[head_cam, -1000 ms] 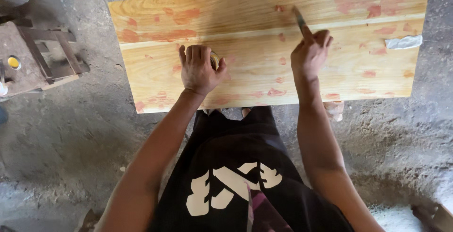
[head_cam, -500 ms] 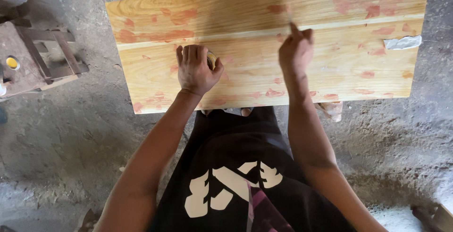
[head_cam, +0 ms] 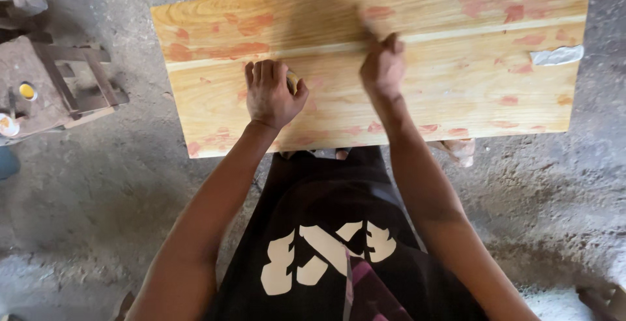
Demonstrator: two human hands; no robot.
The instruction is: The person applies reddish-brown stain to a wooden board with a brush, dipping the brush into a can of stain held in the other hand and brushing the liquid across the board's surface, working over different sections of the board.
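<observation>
A person leans over a wide wooden board (head_cam: pixel 456 92) that lies flat above a dusty concrete floor (head_cam: pixel 104 197). The right hand (head_cam: pixel 383 68) is closed around a thin blade-like tool (head_cam: pixel 366 26), probably a putty knife, and presses its tip on the seam that runs left to right along the middle of the board. The tool is blurred, so its exact shape is hard to tell. The left hand (head_cam: pixel 268 92) rests palm down on the near half of the board, fingers curled over a small yellowish object (head_cam: pixel 293 81) at its right edge; what that object is cannot be told.

Reddish patches of filler (head_cam: pixel 241 50) dot the board: several along the far left, more at the far right, and a row near the near edge. As a judgement, much of the patching looks done, since the spots spread across most of the surface, while the seam by the right hand seems to be the part in hand now. None of the patches looks sanded smooth yet. A pale scrap (head_cam: pixel 556 55) lies on the board at the far right. A low wooden stool (head_cam: pixel 62 83) with small tins (head_cam: pixel 27 91) stands on the floor to the left.
</observation>
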